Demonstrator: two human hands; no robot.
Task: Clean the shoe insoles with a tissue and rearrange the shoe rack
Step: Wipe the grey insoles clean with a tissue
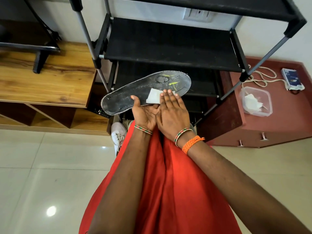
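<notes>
Tissues (251, 104) fill our clear tub (266, 97) at three o'clock; left hand (143, 112) grips insole (128, 97), flat right hand (173, 112) presses tissue (154, 97).

A clear plastic container (256, 101) holding crumpled white paper sits on a maroon drawer cabinet (263, 132), near a blue-and-white device (293, 79) with a looping white cord (263, 76); a wooden shelf unit (47, 85) stands left, above a glossy tiled floor (42, 174)

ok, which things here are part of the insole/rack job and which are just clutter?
In the job: insole, tissue, left hand holding the insole, right hand pressing the tissue, shoe rack, white shoe.

Lying about: plastic container, blue device with cord, red cabinet, wooden unit.
</notes>
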